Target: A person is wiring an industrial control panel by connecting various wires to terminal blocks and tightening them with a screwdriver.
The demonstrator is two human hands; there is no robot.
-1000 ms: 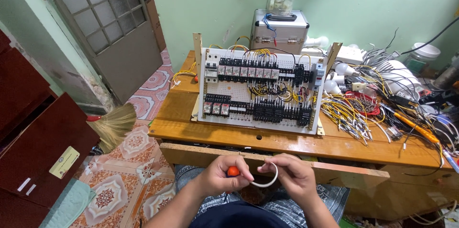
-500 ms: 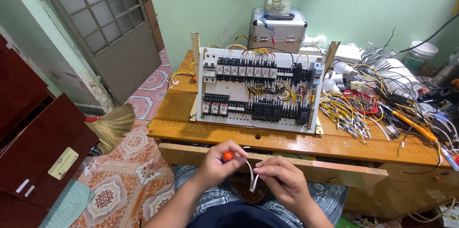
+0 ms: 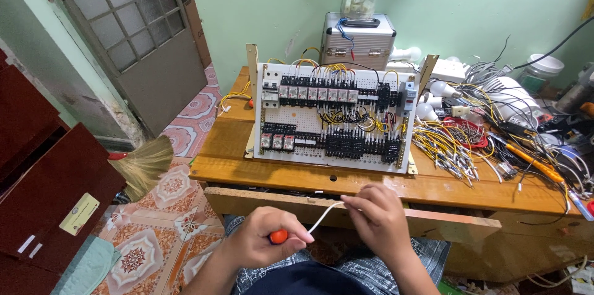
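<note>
Both my hands sit low, near edge of the wooden bench, over my lap. Left hand is curled shut around a small tool with an orange-red handle — only the handle end shows, tip hidden, so I can't tell what kind. Right hand has its fingers pinched closed on the far end of a short thin white wire.

Key relation: the wire spans the gap between the hands, long axis running diagonally — low and left at the left hand, higher and right at the right hand. Near end sits just at the left fingertips, touching or close to it; can't tell which. Wire looks straight and taut.

Further back on the bench, a white perforated wiring panel with rows of black relays and yellow jumpers stands tilted toward me, well apart from both hands. Loose bundle of yellow and white wires lies to its right.
</note>
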